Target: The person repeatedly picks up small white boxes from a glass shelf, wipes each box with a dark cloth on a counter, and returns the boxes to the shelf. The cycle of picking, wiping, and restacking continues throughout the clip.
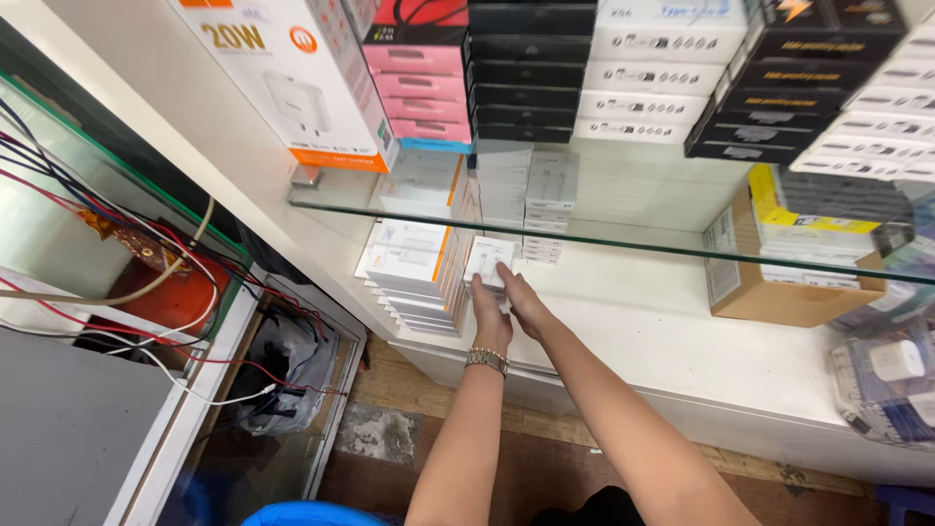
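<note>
Both my hands reach under a glass shelf (623,244) onto a white lower shelf (643,312). My left hand (490,317), with a metal watch (486,360) on its wrist, and my right hand (523,300) together hold a small white box (490,261). The box stands against a row of similar white boxes (414,268) with orange edges. More small white boxes (545,209) are stacked just behind it.
A brown carton (779,292) with yellow-and-white packs sits on the right. Bagged white chargers (891,380) lie at the far right. On the glass shelf stand pink, black and white box stacks (531,78) and a large white charger box (292,88). Tangled wires (146,253) hang left.
</note>
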